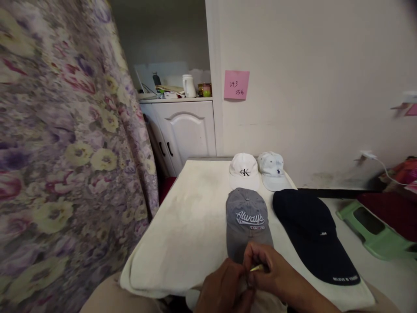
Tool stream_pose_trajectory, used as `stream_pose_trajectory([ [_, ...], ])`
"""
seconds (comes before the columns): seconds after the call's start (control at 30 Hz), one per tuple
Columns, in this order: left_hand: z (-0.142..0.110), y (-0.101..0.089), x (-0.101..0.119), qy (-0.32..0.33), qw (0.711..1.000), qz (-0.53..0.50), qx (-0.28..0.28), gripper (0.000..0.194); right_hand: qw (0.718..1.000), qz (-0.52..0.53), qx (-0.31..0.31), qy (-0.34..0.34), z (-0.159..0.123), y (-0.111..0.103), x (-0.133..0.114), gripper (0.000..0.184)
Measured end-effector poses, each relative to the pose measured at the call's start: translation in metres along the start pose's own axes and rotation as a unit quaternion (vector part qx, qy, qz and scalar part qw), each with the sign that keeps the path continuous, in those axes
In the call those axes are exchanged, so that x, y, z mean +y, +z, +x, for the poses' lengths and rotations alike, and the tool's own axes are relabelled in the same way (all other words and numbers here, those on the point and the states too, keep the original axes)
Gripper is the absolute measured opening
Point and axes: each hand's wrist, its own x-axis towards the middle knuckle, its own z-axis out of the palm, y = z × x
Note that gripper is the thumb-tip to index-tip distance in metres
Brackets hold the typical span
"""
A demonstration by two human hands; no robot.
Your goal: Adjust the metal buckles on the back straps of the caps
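Note:
My left hand (pixel 224 287) and my right hand (pixel 270 271) meet at the near edge of a cloth-covered table (pixel 192 217), fingers pinched together. Between them shows a small thin yellowish object (pixel 256 268); I cannot make out what it is. Just beyond my hands lies a grey cap (pixel 248 224) with "Always" stitched on it, its brim toward me. A dark navy cap (pixel 314 234) lies to its right. Farther back sit a white cap (pixel 244 170) with a black logo and a pale blue cap (pixel 272 169).
A flowered curtain (pixel 65 152) hangs along the left. A white cabinet (pixel 185 130) with a jug and jars on top stands behind. A pink note (pixel 236 85) sticks to the wall. A green stool (pixel 371 228) lies on the floor at right.

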Motion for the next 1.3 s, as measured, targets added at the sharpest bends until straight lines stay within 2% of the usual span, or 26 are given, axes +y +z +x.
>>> stream_pose_trajectory([
  [0.1,0.002,0.001,0.002,-0.019,1.000,0.001,-0.019,0.021,1.000,-0.007,0.017,-0.003,0.001,0.002,0.004,0.012],
  [0.27,0.005,-0.002,0.002,-0.026,0.999,-0.015,-0.023,0.020,0.999,0.040,0.003,-0.008,0.002,0.000,0.008,0.015],
  [0.5,0.003,-0.002,0.001,0.031,0.999,-0.003,0.010,0.017,0.998,0.060,-0.010,-0.001,0.001,0.000,0.008,0.016],
  [0.63,0.002,0.004,0.000,0.037,0.999,0.023,-0.003,0.020,1.000,0.022,0.018,0.004,0.002,0.005,0.006,0.016],
  [0.73,0.001,0.003,-0.001,0.015,1.000,0.003,0.002,0.022,0.999,-0.015,0.043,-0.010,0.003,0.006,0.004,0.015],
  [0.83,0.000,-0.004,-0.001,-0.048,0.995,-0.078,0.041,0.022,0.998,0.048,0.009,-0.035,0.003,0.000,0.008,0.013],
  [0.9,0.002,-0.009,-0.002,-0.104,0.982,-0.145,0.061,0.017,0.994,0.106,-0.025,-0.028,0.002,-0.005,0.014,0.024],
  [0.97,0.004,-0.012,-0.003,-0.155,0.957,-0.237,0.069,0.013,0.987,0.154,-0.050,-0.003,0.002,-0.011,0.023,0.030],
  [1.03,0.007,-0.014,-0.006,-0.187,0.915,-0.350,0.070,0.018,0.979,0.197,-0.054,0.016,0.003,-0.014,0.031,0.031],
  [1.13,0.010,-0.017,-0.009,-0.196,0.858,-0.473,0.044,0.033,0.970,0.239,-0.040,0.022,0.004,-0.013,0.036,0.028],
  [1.2,0.010,-0.019,-0.011,-0.204,0.852,-0.481,0.017,0.041,0.968,0.249,-0.033,0.025,0.006,-0.011,0.037,0.027],
  [1.3,0.008,-0.019,-0.013,-0.215,0.866,-0.451,-0.018,0.054,0.966,0.255,-0.028,0.028,0.007,-0.008,0.036,0.028],
])
